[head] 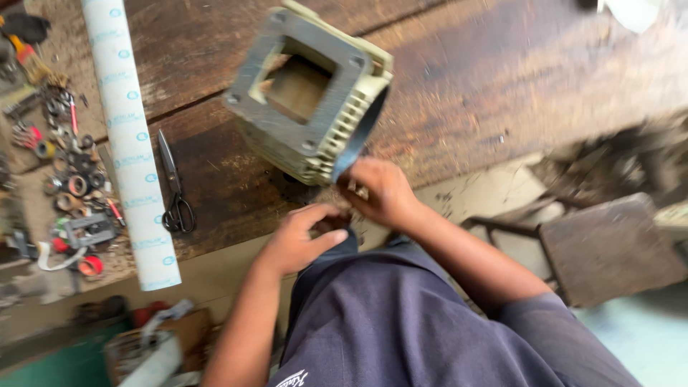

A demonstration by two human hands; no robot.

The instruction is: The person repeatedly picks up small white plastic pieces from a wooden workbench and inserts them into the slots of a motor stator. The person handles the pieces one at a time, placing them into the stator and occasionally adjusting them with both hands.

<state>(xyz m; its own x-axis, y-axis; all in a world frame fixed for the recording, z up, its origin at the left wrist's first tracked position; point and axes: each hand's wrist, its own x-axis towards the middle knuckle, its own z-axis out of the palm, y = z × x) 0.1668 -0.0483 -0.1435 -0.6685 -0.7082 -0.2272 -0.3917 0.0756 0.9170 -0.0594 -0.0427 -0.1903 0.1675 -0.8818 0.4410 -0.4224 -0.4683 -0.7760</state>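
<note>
A finned metal engine cylinder block (309, 93) with a square flange and a square opening stands tilted on the wooden workbench (466, 79). My right hand (380, 190) is at its lower edge, fingers curled against the block's underside near the bench's front edge. My left hand (297, 236) sits just below and to the left, fingers bent, close to the right hand. Whether either hand holds a small part is hidden by blur.
A long white roll (132, 143) lies on the bench at the left, with black scissors (174, 188) beside it. Several bearings, rings and small tools (72, 179) are scattered at the far left. A wooden stool (609, 247) stands at the right.
</note>
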